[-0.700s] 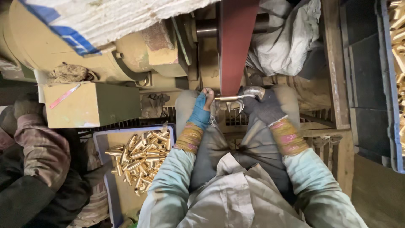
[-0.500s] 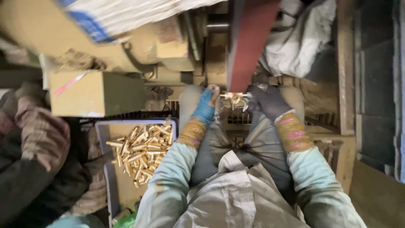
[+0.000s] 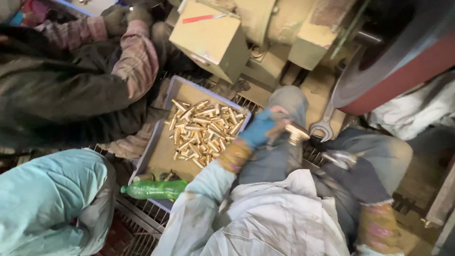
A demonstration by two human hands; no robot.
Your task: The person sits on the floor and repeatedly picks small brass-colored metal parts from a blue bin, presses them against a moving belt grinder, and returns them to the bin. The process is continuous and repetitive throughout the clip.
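Brass fitting (image 3: 297, 132) pinched in blue-gloved left hand (image 3: 259, 130), dark-gloved right hand (image 3: 353, 173) gripping another piece over metal floor grating (image 3: 137, 225); one tray (image 3: 163, 151) of uncounted brass pieces (image 3: 204, 132), one green bottle (image 3: 154, 189), one wrench (image 3: 324, 124).

The left hand (image 3: 259, 130), in a blue glove, grips a brass piece (image 3: 297, 132) just right of a grey tray (image 3: 156, 151) of brass parts (image 3: 201, 132). The right hand (image 3: 353, 178), dark-gloved, holds a metal part (image 3: 342, 159) near a wrench (image 3: 324, 124). A green bottle (image 3: 154, 189) lies at the tray's near end.
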